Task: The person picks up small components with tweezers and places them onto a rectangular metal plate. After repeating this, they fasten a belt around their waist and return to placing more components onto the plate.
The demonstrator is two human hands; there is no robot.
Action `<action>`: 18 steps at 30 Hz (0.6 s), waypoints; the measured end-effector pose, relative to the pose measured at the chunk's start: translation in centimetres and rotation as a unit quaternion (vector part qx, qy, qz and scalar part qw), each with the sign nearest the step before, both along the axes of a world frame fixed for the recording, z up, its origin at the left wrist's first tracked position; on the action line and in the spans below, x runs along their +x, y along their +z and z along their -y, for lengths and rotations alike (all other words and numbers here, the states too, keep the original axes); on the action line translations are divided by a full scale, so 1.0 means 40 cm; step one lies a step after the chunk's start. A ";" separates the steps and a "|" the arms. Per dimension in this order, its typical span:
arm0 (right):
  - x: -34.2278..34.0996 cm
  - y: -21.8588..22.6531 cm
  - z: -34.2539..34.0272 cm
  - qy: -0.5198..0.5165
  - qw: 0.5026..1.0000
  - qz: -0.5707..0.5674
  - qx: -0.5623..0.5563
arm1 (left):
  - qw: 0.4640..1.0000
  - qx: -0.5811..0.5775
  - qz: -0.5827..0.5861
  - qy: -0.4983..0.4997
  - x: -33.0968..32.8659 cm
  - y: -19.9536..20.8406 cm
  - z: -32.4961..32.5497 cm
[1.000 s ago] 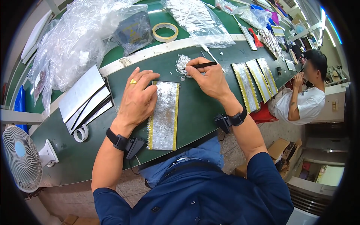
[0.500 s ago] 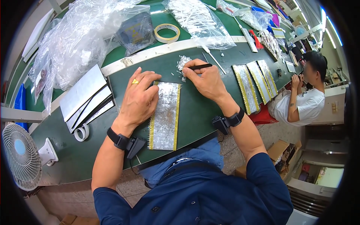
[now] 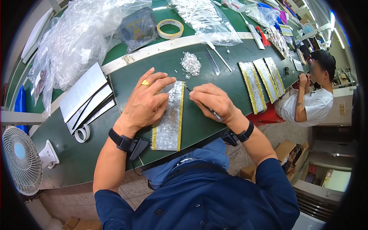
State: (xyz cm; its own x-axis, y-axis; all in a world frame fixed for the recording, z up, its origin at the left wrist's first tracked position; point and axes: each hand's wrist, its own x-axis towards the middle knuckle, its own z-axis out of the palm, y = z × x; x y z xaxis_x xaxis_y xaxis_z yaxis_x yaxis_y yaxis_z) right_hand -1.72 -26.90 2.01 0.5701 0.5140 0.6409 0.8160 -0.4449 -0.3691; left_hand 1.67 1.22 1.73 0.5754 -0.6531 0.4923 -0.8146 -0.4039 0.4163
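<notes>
A silver metal plate [image 3: 171,122], edged with yellow tape and rows of small pins, lies in front of me on the green table. My left hand [image 3: 147,97] rests over its upper left part, fingers stretched toward the plate's far end; the thumb's contact is hidden. My right hand [image 3: 214,100] is closed round slim black tweezers [image 3: 214,113], with the tip beside the plate's upper right corner. Whether the tip pinches a tiny part is too small to tell. Just beyond the plate is a heap of small, clear-white pieces [image 3: 191,64].
Three similar plates [image 3: 253,86] lie to the right, near a seated co-worker [image 3: 314,90]. Stacked metal sheets [image 3: 86,97], a white tape roll [image 3: 82,133] and a fan [image 3: 23,161] are left. Farther back are plastic bags [image 3: 84,46], yellow tape [image 3: 170,29], a blade [image 3: 212,62] and a white stick [image 3: 220,57].
My right hand has come back from the heap of pieces to the plate's upper right edge with the tweezers. The left hand has shifted slightly right over the plate.
</notes>
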 end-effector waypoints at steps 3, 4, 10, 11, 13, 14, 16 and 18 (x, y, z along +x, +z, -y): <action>-0.019 -0.012 0.009 0.020 0.999 0.000 -0.046 | 1.000 0.018 -0.006 -0.015 -0.004 0.006 0.001; -0.019 -0.014 0.012 0.024 0.998 0.003 -0.052 | 1.000 0.019 -0.007 -0.019 -0.004 0.005 0.002; -0.015 -0.036 0.023 0.034 0.997 0.007 -0.067 | 0.999 0.042 -0.010 -0.028 -0.004 0.001 0.001; -0.014 -0.036 0.024 0.033 0.997 0.006 -0.066 | 0.998 0.047 -0.010 -0.030 -0.003 0.001 0.001; -0.015 -0.033 0.024 0.032 0.997 0.003 -0.065 | 0.998 0.053 -0.013 -0.034 -0.004 0.003 0.002; -0.015 -0.032 0.025 0.032 0.997 0.001 -0.065 | 0.998 0.057 -0.016 -0.037 -0.004 0.004 0.002; -0.017 -0.033 0.022 0.029 0.998 -0.004 -0.063 | 0.997 0.062 -0.018 -0.041 -0.005 0.006 0.002; -0.017 -0.033 0.020 0.026 0.998 -0.011 -0.061 | 0.997 0.063 -0.021 -0.042 -0.005 0.007 0.002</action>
State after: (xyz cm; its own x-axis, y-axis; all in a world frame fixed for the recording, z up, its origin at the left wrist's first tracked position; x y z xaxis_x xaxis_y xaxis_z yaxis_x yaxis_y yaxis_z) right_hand -2.42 -27.70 0.70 0.5535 0.6168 0.5596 0.8317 -0.4443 -0.3330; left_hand 1.46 1.12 2.00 0.5338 -0.7555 0.3799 -0.8311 -0.3858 0.4006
